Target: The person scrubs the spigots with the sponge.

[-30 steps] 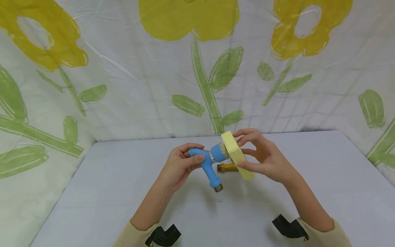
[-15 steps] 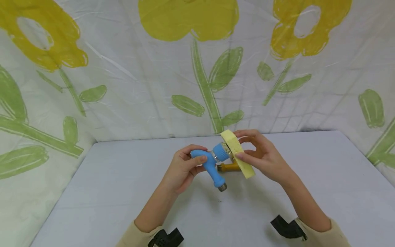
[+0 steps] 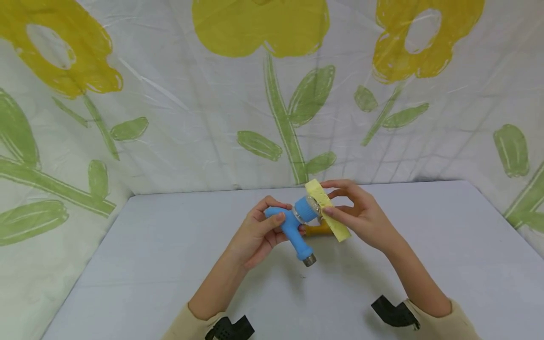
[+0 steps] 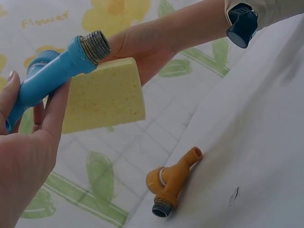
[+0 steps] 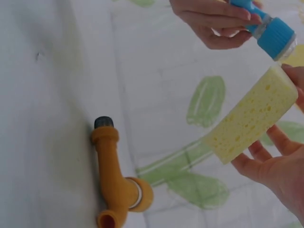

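Note:
My left hand (image 3: 259, 233) holds a blue hose nozzle (image 3: 293, 229) by its body, thumb on the near side. The nozzle's threaded metal end (image 4: 96, 46) points down toward me in the head view, and its ribbed head (image 5: 276, 39) faces right. A pale yellow sponge (image 3: 329, 215) is pinched between the thumb and fingers of my right hand (image 3: 365, 217). One flat side of the sponge faces the nozzle's head, very close; whether they touch I cannot tell. Both things are held above the table.
Behind the sponge, an orange hose nozzle (image 5: 111, 166) lies on the white-covered table (image 3: 148, 264), partly hidden in the head view. A white cloth printed with flowers (image 3: 178, 118) hangs along the table's back edge.
The blue nozzle has shifted slightly right, its threaded end swinging right. My right thumb has moved up along the sponge, which has turned a little.

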The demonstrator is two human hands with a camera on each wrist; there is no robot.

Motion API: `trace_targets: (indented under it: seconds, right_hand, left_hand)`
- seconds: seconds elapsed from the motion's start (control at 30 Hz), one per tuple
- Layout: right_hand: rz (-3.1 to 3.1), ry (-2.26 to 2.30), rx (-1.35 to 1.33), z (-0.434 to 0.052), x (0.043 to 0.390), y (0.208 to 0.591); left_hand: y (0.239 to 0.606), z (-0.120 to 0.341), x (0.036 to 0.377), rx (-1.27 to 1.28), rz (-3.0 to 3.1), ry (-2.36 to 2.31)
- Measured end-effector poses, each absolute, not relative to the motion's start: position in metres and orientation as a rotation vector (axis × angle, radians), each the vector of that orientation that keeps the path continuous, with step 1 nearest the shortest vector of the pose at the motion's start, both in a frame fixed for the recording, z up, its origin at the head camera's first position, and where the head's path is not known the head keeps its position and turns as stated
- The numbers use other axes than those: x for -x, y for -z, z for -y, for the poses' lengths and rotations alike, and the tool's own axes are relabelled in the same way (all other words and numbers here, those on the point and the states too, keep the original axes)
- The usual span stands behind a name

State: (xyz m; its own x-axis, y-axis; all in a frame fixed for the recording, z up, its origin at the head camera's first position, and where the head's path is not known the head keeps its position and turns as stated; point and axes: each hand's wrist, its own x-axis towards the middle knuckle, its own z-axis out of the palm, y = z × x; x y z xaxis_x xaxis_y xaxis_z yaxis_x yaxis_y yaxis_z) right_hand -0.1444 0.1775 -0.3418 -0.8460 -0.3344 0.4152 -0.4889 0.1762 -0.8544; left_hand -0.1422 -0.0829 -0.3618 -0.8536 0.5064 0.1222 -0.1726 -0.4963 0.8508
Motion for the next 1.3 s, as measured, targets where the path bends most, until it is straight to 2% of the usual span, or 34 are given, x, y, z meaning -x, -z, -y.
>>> trace_targets:
  seconds: [0.57,0.87,1.3]
  right_hand:
    - [2.347,-1.713,-0.733,-0.197,0.143,0.345]
    - [2.399,-1.651,-0.678,-0.222,0.136,0.348]
    - [2.64,-1.442,-0.415,-0.251,0.129,0.352]
  left_hand:
    - [0.361,0.092,0.144,-0.614,-1.116,-2.406]
    - [0.362,0.105,0.149,-0.784,-1.142,-2.353]
    - [0.357,0.125,0.157,-0.699,-1.641,-2.214]
